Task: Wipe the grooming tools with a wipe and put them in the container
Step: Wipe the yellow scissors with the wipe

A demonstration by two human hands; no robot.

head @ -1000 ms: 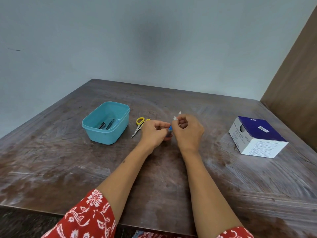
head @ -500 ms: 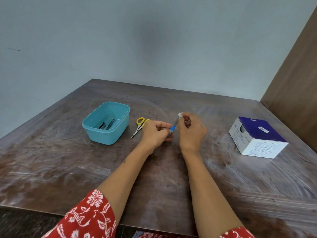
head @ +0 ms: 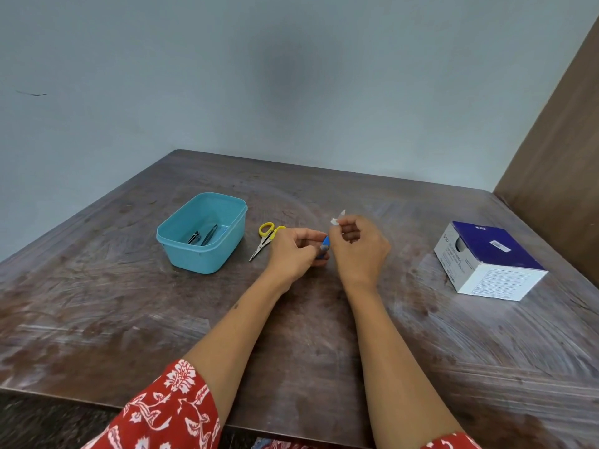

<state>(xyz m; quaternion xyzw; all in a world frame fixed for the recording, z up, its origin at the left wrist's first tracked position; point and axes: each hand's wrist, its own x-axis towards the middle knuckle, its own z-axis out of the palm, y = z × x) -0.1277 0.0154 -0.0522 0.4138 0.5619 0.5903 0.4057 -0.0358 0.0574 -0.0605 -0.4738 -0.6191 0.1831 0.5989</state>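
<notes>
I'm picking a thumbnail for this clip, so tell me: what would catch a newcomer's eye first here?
Probably the two hands at the table's middle: the left hand holds a small blue-handled tool, and the right hand pinches a white wipe. Next, the turquoise container to the left, the yellow-handled scissors beside it, and the blue-and-white box far right.

My hands (head: 327, 251) meet over the table (head: 97, 306). Just left of my left hand (head: 293, 252) lie the scissors (head: 265, 238), the tub (head: 202, 233) further left with two tools (head: 202, 236) in it. The box (head: 486, 260) sits well right of my right hand (head: 359, 251).
</notes>
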